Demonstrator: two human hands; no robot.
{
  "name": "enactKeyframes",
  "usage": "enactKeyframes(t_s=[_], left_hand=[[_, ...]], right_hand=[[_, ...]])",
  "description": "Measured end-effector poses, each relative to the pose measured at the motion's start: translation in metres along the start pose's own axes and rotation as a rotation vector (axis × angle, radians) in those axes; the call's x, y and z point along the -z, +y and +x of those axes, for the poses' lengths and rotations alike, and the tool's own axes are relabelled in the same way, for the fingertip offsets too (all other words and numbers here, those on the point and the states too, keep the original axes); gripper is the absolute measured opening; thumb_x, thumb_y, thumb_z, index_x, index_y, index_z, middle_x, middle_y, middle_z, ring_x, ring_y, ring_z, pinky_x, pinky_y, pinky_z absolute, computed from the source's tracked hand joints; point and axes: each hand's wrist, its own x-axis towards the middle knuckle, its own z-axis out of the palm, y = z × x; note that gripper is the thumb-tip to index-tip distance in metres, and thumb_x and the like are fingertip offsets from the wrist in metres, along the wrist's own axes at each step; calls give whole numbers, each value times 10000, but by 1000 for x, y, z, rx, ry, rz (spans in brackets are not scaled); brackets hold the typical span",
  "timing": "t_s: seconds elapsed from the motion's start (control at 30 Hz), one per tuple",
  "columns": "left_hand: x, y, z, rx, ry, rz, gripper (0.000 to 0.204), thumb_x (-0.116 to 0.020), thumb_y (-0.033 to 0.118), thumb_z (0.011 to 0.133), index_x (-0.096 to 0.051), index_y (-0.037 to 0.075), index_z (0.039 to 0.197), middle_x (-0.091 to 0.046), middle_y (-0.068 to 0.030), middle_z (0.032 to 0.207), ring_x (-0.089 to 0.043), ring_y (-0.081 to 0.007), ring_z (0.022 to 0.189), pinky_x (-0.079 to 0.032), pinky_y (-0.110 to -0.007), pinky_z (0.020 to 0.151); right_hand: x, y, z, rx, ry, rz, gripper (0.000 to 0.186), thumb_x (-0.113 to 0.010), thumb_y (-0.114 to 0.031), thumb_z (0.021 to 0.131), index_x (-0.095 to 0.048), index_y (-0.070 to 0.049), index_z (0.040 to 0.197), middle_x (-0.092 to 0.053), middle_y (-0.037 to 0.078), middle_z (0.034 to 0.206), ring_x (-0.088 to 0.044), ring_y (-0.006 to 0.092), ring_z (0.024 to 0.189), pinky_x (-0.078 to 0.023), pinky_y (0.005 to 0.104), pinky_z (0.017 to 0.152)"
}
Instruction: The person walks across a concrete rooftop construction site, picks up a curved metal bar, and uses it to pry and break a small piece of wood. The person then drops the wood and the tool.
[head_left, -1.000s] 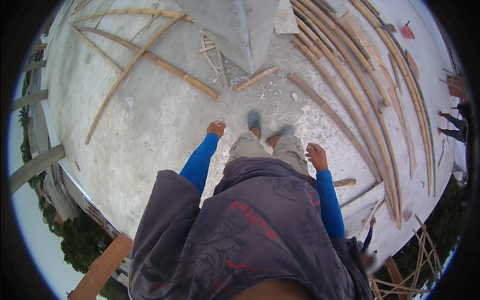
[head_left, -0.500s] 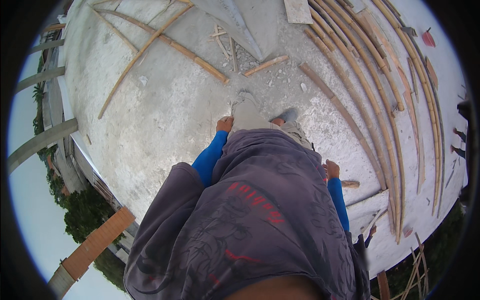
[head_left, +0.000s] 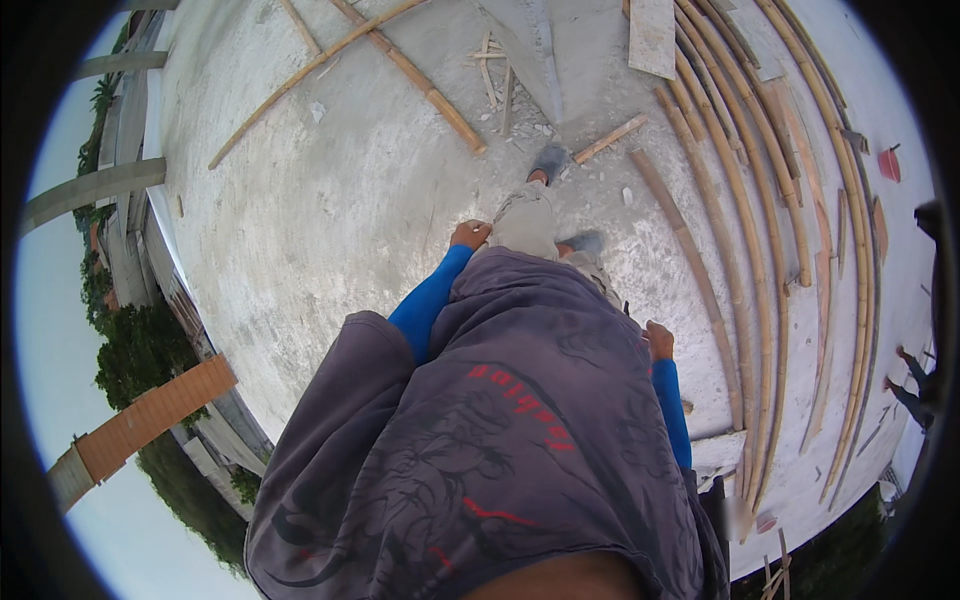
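Observation:
My left hand (head_left: 471,234) hangs beside my left thigh, below a blue sleeve. Its fingers are curled in against the light trousers (head_left: 525,222), and whatever they may hold is too small to make out. On the other side, my right hand (head_left: 659,341) hangs near the hem of my dark grey shirt (head_left: 540,400). The fingers there are loosely bent and slightly apart, with nothing visible in them. Both feet wear grey shoes; the left shoe (head_left: 550,160) is ahead of the right shoe (head_left: 584,242) on the rough concrete floor (head_left: 350,230).
Long bamboo poles (head_left: 765,250) lie side by side on the right. Crossed bamboo poles (head_left: 430,92) lie ahead to the left. A short bamboo piece (head_left: 610,138), wood scraps (head_left: 488,70) and rubble lie before my feet. A red bucket (head_left: 889,165) stands far right, near another person's legs (head_left: 908,400).
My left foot has come forward into view, ahead of the right. My left hand has swung slightly forward. The poles and scraps ahead have shifted rightward in the picture.

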Motion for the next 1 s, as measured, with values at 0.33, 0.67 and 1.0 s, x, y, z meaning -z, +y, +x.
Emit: enactKeyframes(t_s=[0.33, 0.67, 1.0], left_hand=[[-2, -69, 12, 113, -141, 187, 365, -661, 401, 817, -738, 178, 1095, -694, -147, 1137, -658, -327, 1065, -511, -412, 942], [57, -142, 22, 259, 9, -30, 296, -655, 225, 776, -734, 123, 1043, -698, -189, 1073, -657, -356, 1048, -511, -406, 940], [146, -278, 73, 412, -15, -219, 360, -653, 369, 808, -750, 98, 1024, -702, -200, 1068, -653, -362, 1057, -502, -420, 945]], right_hand=[[-23, -47, -30, 16, 76, -14, 420, -585, -319, 914, -595, -30, 1218, -669, 106, 970, -666, 194, 752, -532, 322, 597], [-49, -50, -22, 138, -132, -703, 388, -596, -324, 895, -615, -38, 1157, -677, 114, 944, -662, 224, 759, -530, 366, 654], [-324, -266, -66, 121, -26, -578, 468, -606, -397, 926, -594, -52, 1241, -677, 89, 1030, -666, 180, 836, -523, 306, 674]])
